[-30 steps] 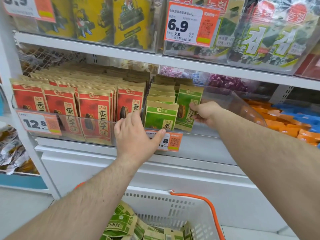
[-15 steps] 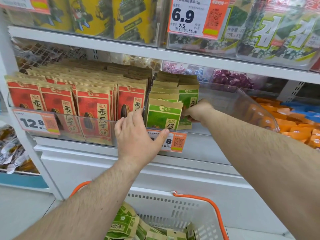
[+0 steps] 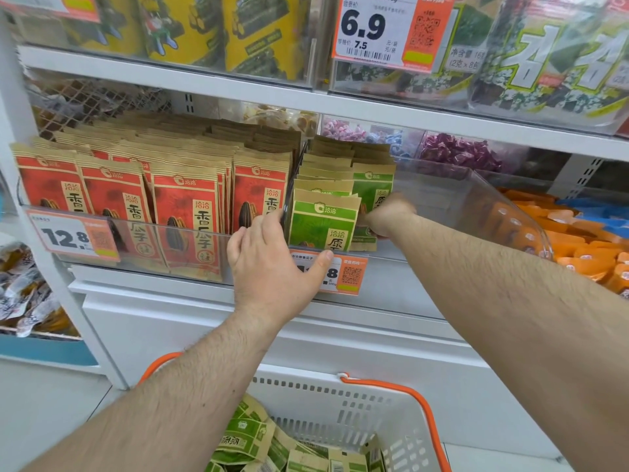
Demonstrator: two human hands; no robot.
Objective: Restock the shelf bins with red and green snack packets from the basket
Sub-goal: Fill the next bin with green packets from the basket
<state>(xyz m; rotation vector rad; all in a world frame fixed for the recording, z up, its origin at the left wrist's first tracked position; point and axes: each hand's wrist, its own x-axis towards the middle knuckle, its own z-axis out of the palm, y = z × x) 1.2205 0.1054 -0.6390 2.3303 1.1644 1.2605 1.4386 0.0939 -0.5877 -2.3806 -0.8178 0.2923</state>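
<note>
Rows of red snack packets [image 3: 183, 212] fill the left clear bin. To their right, green snack packets [image 3: 320, 223] stand in a clear shelf bin [image 3: 476, 195]. My left hand [image 3: 272, 267] grips that bin's front wall, fingers over the rim and thumb on the orange price tag [image 3: 350, 274]. Inside the bin, my right hand [image 3: 388, 216] holds the lower right side of an upright green packet [image 3: 372, 189] standing behind the front one. Below, a white basket [image 3: 374, 403] with orange handles holds several more green packets [image 3: 252, 437].
The right half of the green bin holds no packets. Orange and blue packets [image 3: 585, 240] lie in the neighbouring bin on the right. Above is a shelf with yellow and seaweed packs and a 6.9 price tag [image 3: 384, 28]. Silver bags [image 3: 23, 294] sit at the lower left.
My right hand has moved left and down with the green packet, setting it closer behind the front green packet. My left hand has stayed on the bin's front wall.
</note>
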